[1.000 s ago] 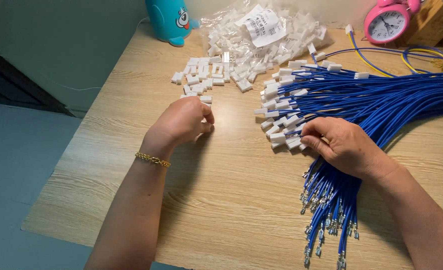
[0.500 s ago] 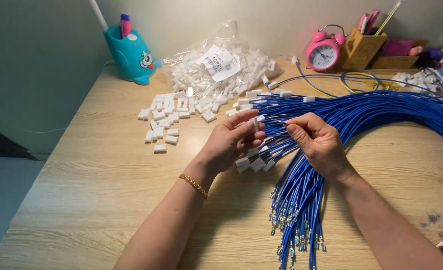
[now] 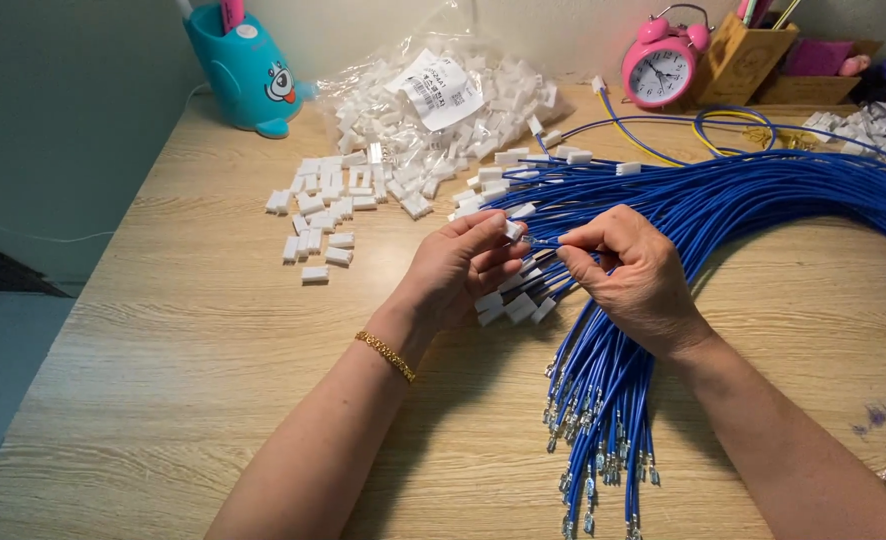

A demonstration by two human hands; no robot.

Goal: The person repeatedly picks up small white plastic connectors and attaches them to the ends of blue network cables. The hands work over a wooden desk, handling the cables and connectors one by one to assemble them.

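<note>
Spreading across the right of the frame, the blue wire bundle crowds both hands at centre. The left hand pinches a small white connector; the right hand pinches one wire's tip. A skewed terminal could jam or bend.

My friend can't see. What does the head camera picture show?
Two hands meet over a wooden desk: the left hand pinches a small white plug, the right hand pinches a blue wire toward it. Blue wires, loose plugs and a pink clock lie around.
</note>
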